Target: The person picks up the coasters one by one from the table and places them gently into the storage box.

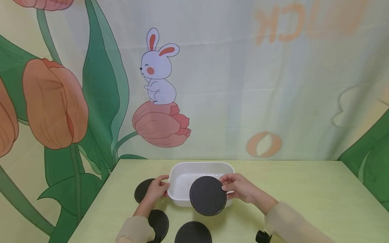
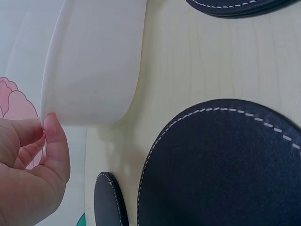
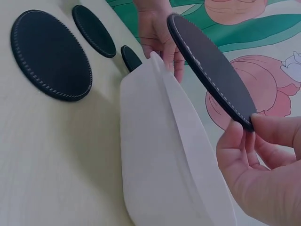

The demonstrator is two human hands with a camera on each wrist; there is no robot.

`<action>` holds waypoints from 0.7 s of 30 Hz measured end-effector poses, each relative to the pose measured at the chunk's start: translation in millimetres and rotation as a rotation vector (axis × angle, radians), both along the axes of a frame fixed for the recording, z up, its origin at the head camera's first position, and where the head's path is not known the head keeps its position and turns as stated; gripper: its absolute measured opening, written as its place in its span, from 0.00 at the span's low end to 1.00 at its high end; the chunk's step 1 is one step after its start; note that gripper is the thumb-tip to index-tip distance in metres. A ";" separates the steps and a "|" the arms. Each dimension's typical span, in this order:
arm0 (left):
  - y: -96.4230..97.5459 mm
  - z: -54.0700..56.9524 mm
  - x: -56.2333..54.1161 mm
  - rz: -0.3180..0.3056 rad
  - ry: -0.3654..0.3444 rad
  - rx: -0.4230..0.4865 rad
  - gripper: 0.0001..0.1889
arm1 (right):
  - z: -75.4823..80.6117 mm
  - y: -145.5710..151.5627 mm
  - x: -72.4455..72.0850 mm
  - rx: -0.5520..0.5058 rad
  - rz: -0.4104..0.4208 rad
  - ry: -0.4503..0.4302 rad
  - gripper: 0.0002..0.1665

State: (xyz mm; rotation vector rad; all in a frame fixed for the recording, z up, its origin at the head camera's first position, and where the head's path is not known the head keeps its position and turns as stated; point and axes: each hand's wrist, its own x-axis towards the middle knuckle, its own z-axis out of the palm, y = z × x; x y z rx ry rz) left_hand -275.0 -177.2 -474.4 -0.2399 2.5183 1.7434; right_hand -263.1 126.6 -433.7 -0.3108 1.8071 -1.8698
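A round black coaster [image 1: 208,195] with pale edge stitching is pinched at its rim between the thumb and fingers of my right hand [image 1: 240,188]. It is held tilted above the near right part of a white plastic basin [image 1: 182,203]. In the right wrist view the raised coaster [image 3: 211,70] is apart from the basin [image 3: 150,141]. My left hand [image 1: 157,189] pinches the basin's left rim between thumb and fingers, as the left wrist view shows this hand [image 2: 35,165] at the rim corner. Part of the basin's inside is hidden behind the coaster.
More black stitched coasters lie on the pale table [image 1: 304,195]: one beside my left hand [image 1: 143,190], another partly under my left sleeve [image 1: 159,224], and one at the near edge [image 1: 193,233]. A small black object [image 1: 262,237] is beside my right sleeve. A printed curtain [image 1: 212,84] hangs behind.
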 end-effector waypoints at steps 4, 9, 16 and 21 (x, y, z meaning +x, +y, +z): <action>0.1 0.3 -1.0 0.000 -0.003 -0.003 0.18 | -1.0 -11.9 -11.2 -0.016 -0.085 -0.015 0.09; -0.9 -0.1 -1.3 0.000 -0.007 -0.003 0.18 | -8.1 -25.2 -23.6 -0.046 -0.140 -0.024 0.13; -1.3 0.4 -0.6 0.000 0.000 -0.017 0.18 | -18.6 -41.7 -37.6 -0.074 -0.227 -0.074 0.13; -1.5 0.2 -1.1 0.000 -0.008 -0.022 0.18 | -26.9 -51.7 -45.0 -0.041 -0.305 -0.094 0.14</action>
